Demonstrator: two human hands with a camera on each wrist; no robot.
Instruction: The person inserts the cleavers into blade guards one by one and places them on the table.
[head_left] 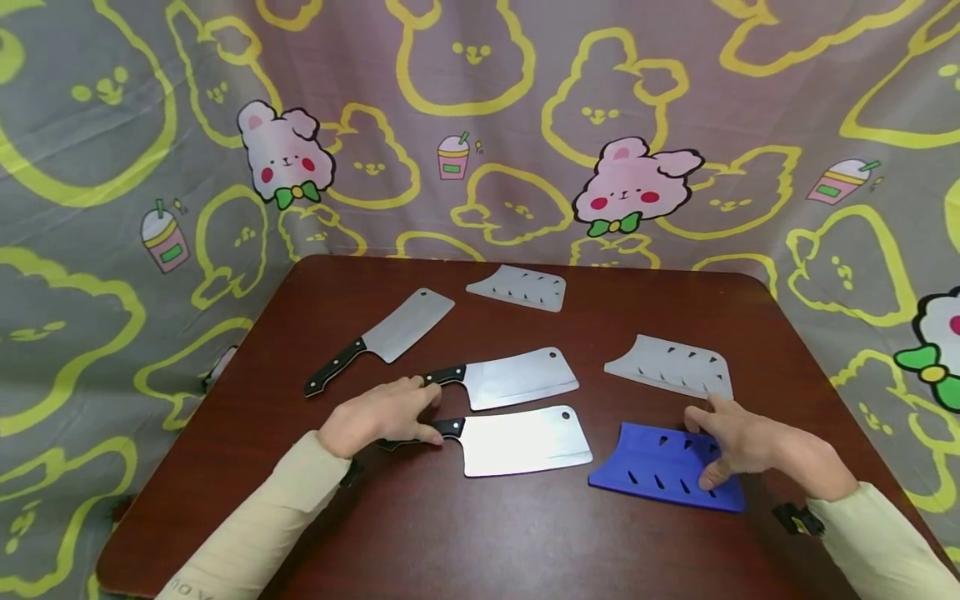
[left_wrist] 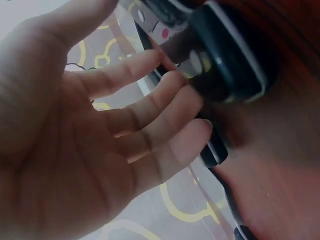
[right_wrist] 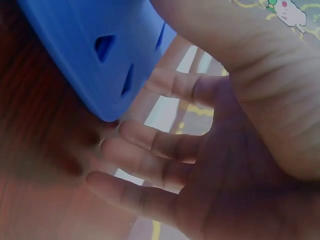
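My left hand (head_left: 390,412) is over the black handle (head_left: 448,427) of the nearest cleaver (head_left: 525,442), fingers spread and relaxed. In the left wrist view the left hand (left_wrist: 135,125) has its fingertips beside a black handle (left_wrist: 225,55); whether they touch is unclear. A second cleaver (head_left: 521,379) lies just behind, its handle near the same fingers. On the right, my right hand (head_left: 742,442) reaches over the far end of a blue blade cover (head_left: 652,467). The right wrist view has the right hand's (right_wrist: 165,150) loosely bent fingers beside the blue cover's corner (right_wrist: 105,85).
A third cleaver (head_left: 408,325) lies at the back left of the brown table (head_left: 337,508). Two whitish covers rest further back, one at the rear (head_left: 517,287) and one at right (head_left: 667,365). Patterned cloth (head_left: 517,200) hangs around the table.
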